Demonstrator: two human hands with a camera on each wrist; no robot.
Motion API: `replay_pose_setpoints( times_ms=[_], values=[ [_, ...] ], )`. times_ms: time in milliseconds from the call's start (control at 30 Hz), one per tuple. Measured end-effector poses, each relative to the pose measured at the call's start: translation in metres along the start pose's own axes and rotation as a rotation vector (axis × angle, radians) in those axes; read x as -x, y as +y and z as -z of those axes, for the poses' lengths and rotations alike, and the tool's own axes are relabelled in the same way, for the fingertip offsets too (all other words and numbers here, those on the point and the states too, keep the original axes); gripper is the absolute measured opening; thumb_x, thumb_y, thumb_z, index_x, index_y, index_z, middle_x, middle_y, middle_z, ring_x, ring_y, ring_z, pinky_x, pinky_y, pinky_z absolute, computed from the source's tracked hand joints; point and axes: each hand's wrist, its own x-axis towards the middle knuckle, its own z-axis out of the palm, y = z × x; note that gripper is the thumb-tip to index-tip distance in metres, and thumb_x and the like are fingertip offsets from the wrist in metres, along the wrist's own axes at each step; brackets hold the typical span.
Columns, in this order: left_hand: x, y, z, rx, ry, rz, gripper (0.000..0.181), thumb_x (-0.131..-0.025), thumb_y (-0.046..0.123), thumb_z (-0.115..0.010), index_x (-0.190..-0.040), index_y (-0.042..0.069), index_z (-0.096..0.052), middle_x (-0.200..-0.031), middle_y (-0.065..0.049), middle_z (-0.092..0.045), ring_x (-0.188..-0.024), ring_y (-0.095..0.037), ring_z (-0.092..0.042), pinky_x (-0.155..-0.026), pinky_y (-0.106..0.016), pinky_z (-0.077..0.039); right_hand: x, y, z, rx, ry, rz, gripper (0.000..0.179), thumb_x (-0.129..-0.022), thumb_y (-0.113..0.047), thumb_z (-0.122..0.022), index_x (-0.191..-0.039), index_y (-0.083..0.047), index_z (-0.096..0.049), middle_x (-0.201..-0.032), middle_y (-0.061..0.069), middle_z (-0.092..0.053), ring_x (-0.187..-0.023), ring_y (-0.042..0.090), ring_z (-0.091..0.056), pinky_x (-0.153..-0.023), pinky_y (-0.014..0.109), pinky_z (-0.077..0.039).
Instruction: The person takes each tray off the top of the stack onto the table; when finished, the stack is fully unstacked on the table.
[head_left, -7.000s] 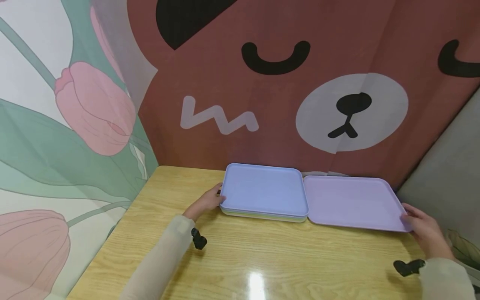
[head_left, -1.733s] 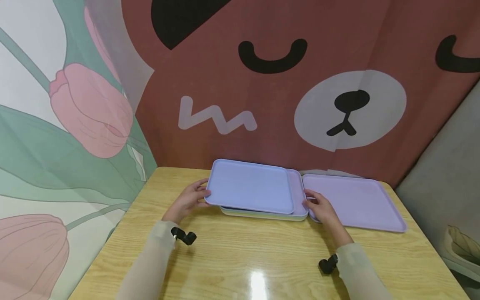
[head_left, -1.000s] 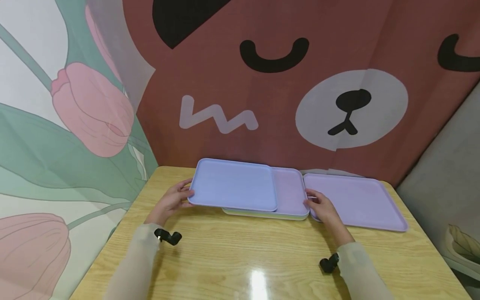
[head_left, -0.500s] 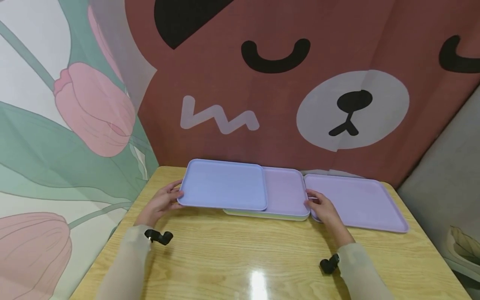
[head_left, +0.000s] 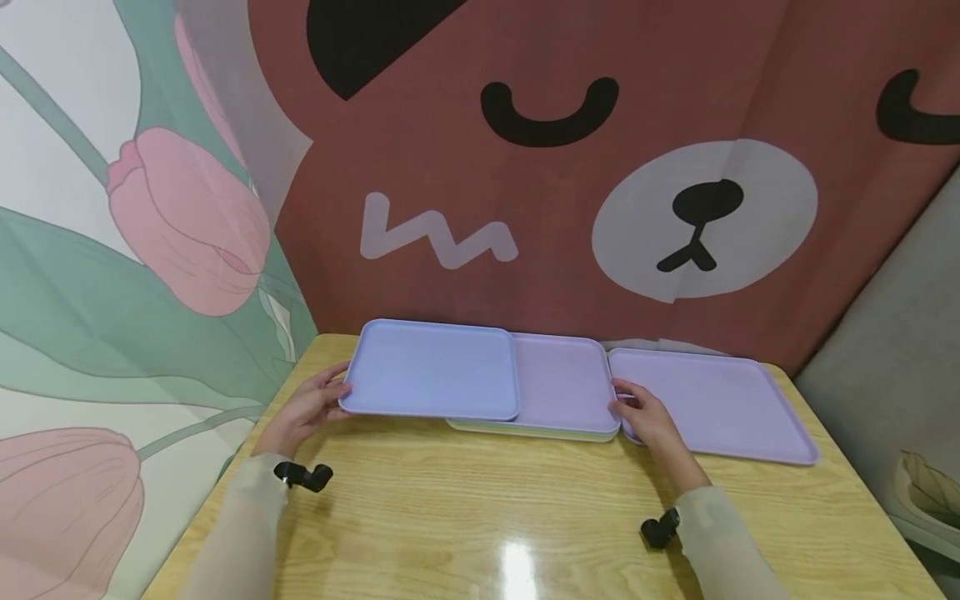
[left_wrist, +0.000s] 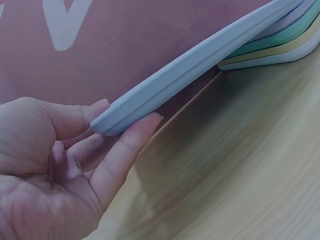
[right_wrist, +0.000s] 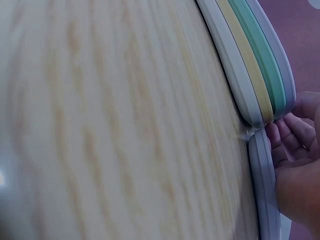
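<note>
We record a plain off-white left sleeve [head_left: 236, 529] of thin-looking cloth, its cuff [head_left: 257, 467] slightly crumpled. To the right of the left sleeve's wrist end, we note a bent black wrist unit [head_left: 303, 477] with a rounded knob. Well to the right of the left sleeve, we find a matching right sleeve [head_left: 718, 537] and similar second black unit [head_left: 660, 529]. We observe left hand [head_left: 306, 408] and right hand [head_left: 645, 410] bare.

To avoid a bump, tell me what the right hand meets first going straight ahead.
Likely the lilac, rounded rectangular tray in the multicoloured stack; the right hand seems to touch its edge, though depth is unclear.
</note>
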Motion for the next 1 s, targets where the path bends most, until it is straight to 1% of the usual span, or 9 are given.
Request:
replay_pose_setpoints(
  times_ms=[133,300,433,533,600,733,833,1000],
  values=[
    [0.006,0.001,0.005,0.011,-0.008,-0.015,0.067,-0.107,0.002,-0.045,-0.162,0.001,-0.008,-0.108,0.008,-0.068,-0.092,-0.013,-0.071,-0.077,-0.031,-0.061,0.000,-0.001,-0.001,0.001,-0.005,-0.004,0.056,-0.101,-0.017,-0.063,-0.151,-0.001,-0.044,-0.148,0.024,-0.048,-0.130,0.035,-0.049,-0.097,0.026,-0.040],
    [0.011,0.004,0.012,0.001,0.007,-0.015,0.067,-0.107,0.004,-0.046,-0.162,0.002,-0.007,-0.108,0.009,-0.068,-0.090,-0.012,-0.072,-0.074,-0.030,-0.061,0.000,-0.002,-0.002,-0.005,-0.011,-0.011,0.056,-0.102,-0.018,-0.063,-0.152,-0.002,-0.043,-0.149,0.024,-0.046,-0.131,0.036,-0.047,-0.101,0.032,-0.040],
    [0.013,0.005,0.019,0.010,0.011,-0.012,0.067,-0.107,0.004,-0.045,-0.162,0.002,-0.006,-0.106,0.009,-0.069,-0.088,-0.013,-0.072,-0.073,-0.030,-0.061,-0.001,-0.002,-0.002,-0.014,-0.012,-0.018,0.056,-0.102,-0.018,-0.062,-0.152,-0.002,-0.043,-0.150,0.024,-0.046,-0.132,0.035,-0.046,-0.101,0.030,-0.039],
    [0.013,0.006,0.024,0.027,0.006,-0.010,0.068,-0.107,0.002,-0.044,-0.162,0.002,-0.005,-0.105,0.008,-0.070,-0.087,-0.013,-0.072,-0.073,-0.030,-0.061,-0.001,-0.002,-0.002,-0.014,-0.009,-0.018,0.056,-0.102,-0.018,-0.062,-0.152,-0.002,-0.043,-0.150,0.023,-0.046,-0.131,0.034,-0.047,-0.099,0.027,-0.039],
    [0.014,0.006,0.026,0.033,0.000,-0.013,0.068,-0.107,0.002,-0.045,-0.162,0.002,-0.004,-0.106,0.007,-0.070,-0.087,-0.014,-0.072,-0.073,-0.031,-0.062,-0.002,-0.002,-0.002,-0.007,-0.007,-0.015,0.056,-0.102,-0.018,-0.063,-0.152,-0.002,-0.043,-0.149,0.024,-0.046,-0.130,0.034,-0.047,-0.099,0.028,-0.039],
    [0.017,0.008,0.030,0.022,-0.006,-0.014,0.067,-0.107,0.002,-0.043,-0.161,0.000,-0.003,-0.105,0.007,-0.071,-0.087,-0.015,-0.073,-0.075,-0.034,-0.062,-0.002,-0.003,-0.003,0.004,-0.008,-0.022,0.057,-0.102,-0.018,-0.062,-0.152,-0.002,-0.043,-0.149,0.024,-0.046,-0.131,0.035,-0.047,-0.104,0.035,-0.038],
    [0.019,0.011,0.032,0.011,0.003,-0.003,0.065,-0.108,0.002,-0.041,-0.161,0.001,-0.003,-0.105,0.007,-0.071,-0.086,-0.014,-0.073,-0.076,-0.034,-0.062,-0.001,-0.003,-0.004,-0.005,-0.015,-0.026,0.057,-0.102,-0.017,-0.062,-0.152,-0.001,-0.042,-0.150,0.025,-0.045,-0.132,0.036,-0.046,-0.107,0.040,-0.037],
    [0.020,0.016,0.035,0.002,0.012,0.015,0.066,-0.108,0.005,-0.042,-0.162,0.003,-0.003,-0.106,0.009,-0.070,-0.088,-0.013,-0.072,-0.078,-0.034,-0.061,0.001,-0.002,-0.002,0.013,-0.005,-0.018,0.056,-0.102,-0.017,-0.062,-0.152,-0.002,-0.042,-0.149,0.025,-0.047,-0.131,0.036,-0.047,-0.105,0.038,-0.038]
  ],
)
